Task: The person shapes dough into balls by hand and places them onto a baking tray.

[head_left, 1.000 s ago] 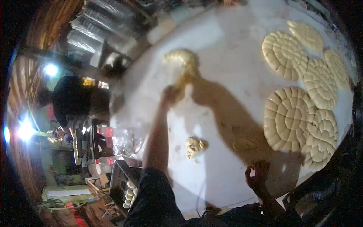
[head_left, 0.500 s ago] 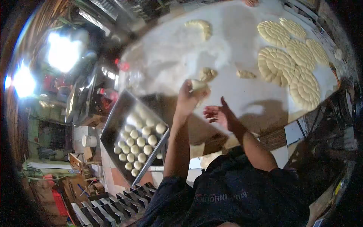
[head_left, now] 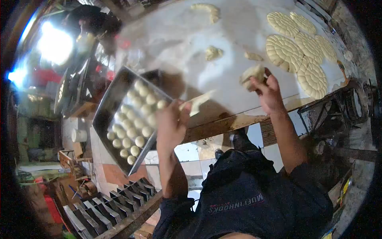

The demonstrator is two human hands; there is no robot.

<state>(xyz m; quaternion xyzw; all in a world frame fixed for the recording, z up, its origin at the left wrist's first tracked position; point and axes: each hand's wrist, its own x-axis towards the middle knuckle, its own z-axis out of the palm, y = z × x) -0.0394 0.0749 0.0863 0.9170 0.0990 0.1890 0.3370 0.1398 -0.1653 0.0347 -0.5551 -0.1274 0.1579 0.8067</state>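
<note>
My left hand (head_left: 170, 124), blurred by motion, is beside the tray's right edge. Its fingers close on a pale, flat, pointed piece (head_left: 199, 102); whether it is stretched dough or a scraper, I cannot tell. Over the table's near side, my right hand (head_left: 270, 89) grips a lump of dough (head_left: 253, 76). Rows of round dough balls (head_left: 131, 123) lie in the metal tray (head_left: 104, 104). On the table beyond my hands are a dough lump (head_left: 214, 53), a short dough piece (head_left: 253, 56) and a curved dough strip (head_left: 207, 8).
Several scored dough rounds (head_left: 283, 51) lie at the right of the pale table (head_left: 167, 24). Metal racks or moulds (head_left: 107, 213) stand at lower left. Behind the tray are a white bucket (head_left: 78, 136) and a person (head_left: 89, 24) near a bright light.
My left hand has moved from the table towards the tray. My right hand, empty and open before, has moved right and now holds a dough lump. The view has shifted.
</note>
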